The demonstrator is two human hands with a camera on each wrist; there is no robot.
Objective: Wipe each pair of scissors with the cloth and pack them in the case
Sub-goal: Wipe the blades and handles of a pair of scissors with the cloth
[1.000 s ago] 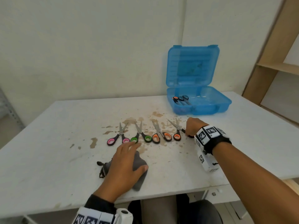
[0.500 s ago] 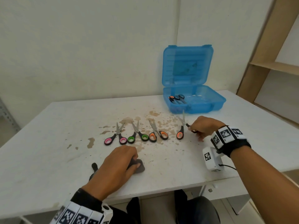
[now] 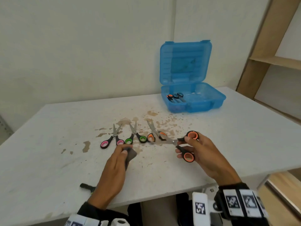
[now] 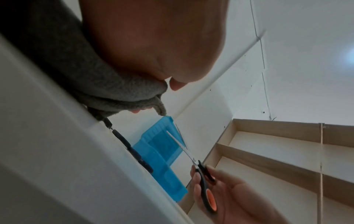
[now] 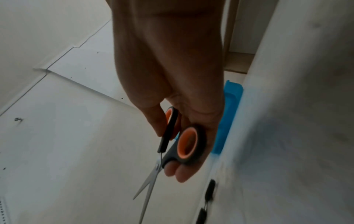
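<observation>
Two hands are at work above the white surface [image 3: 48, 144]. The right hand [image 3: 200, 154] is curled round the black-and-orange handles of a pair of orange-handled scissors [image 3: 187, 147], lifted off the surface, blades parted a little and pointing toward the left hand [image 3: 114, 170]. That left grip is closed round a folded grey cloth [image 3: 130, 154], pinched between thumb and fingers just above the surface. Three more pairs lie in a row behind the hands: pink-handled scissors [image 3: 112, 139], green-handled scissors [image 3: 135, 136] and another orange-handled pair [image 3: 154, 133], among brown stains. Farther back to the right stands an open blue plastic case [image 3: 192, 101], its lid upright, with scissors already lying in its left part. A plain white wall rises behind; wooden shelving [image 3: 260, 59] stands at the right.
</observation>
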